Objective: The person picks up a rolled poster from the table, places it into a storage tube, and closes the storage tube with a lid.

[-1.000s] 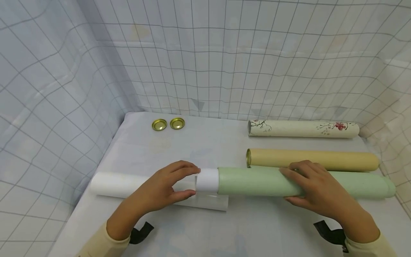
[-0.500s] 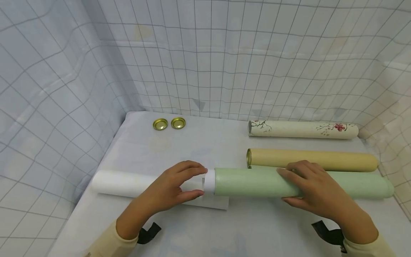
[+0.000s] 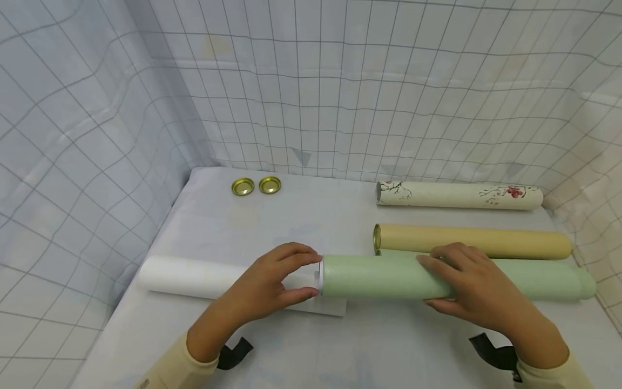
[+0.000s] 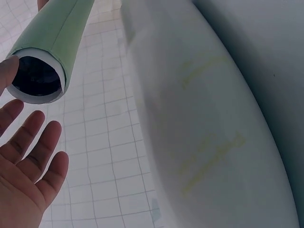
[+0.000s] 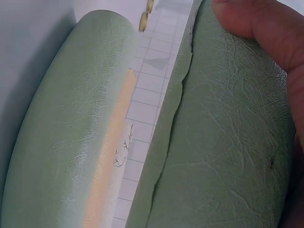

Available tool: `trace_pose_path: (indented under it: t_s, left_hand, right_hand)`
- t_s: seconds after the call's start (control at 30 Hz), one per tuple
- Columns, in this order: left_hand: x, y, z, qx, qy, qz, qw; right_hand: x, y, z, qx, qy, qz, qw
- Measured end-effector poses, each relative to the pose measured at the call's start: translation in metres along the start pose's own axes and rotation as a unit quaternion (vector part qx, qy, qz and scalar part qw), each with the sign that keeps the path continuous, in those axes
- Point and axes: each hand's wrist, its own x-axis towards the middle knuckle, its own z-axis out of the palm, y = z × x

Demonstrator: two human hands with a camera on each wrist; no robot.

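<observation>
In the head view my right hand (image 3: 466, 275) holds a green cardboard tube (image 3: 369, 276) near its middle, thumb and fingers over the sides. A white rolled sheet (image 4: 61, 71) sits inside the tube, its hollow end showing as a narrow rim at the left opening. My left hand (image 3: 277, 278) has its thumb and index fingertips at that rim, the other fingers loosely spread, as the left wrist view shows. In the right wrist view a second green tube (image 5: 71, 118) lies behind the held one. A white roll (image 3: 189, 275) lies partly beneath my left hand.
Two gold metal lids, the left lid (image 3: 242, 187) and the right lid (image 3: 269, 185), lie at the back left. A tan tube (image 3: 471, 241) and a cream tube with printed blossoms (image 3: 452, 194) lie at the back right. A gridded white curtain (image 3: 340, 108) surrounds the table.
The white rolled sheet has slid right into the green tube until only its rim shows. My left hand has moved right with it; my right hand stays nearly in place on the tube.
</observation>
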Motion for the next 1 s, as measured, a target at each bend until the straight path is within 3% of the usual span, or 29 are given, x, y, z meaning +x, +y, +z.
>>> trace_pose_path:
  t_s: [0.67, 0.87, 1.0]
  left_hand:
    - [0.004, -0.001, 0.002, 0.000, 0.001, -0.012, 0.9999]
    - [0.008, -0.005, -0.012, 0.026, -0.022, -0.017, 0.9993]
    - [0.016, -0.011, -0.033, 0.050, -0.071, -0.051, 0.9949]
  right_hand:
    - [0.004, 0.002, -0.001, 0.000, -0.005, 0.003, 1.000]
    - [0.000, 0.007, 0.000, 0.004, 0.003, 0.010, 1.000]
    - [-0.001, 0.010, 0.002, 0.007, 0.010, 0.008, 1.000]
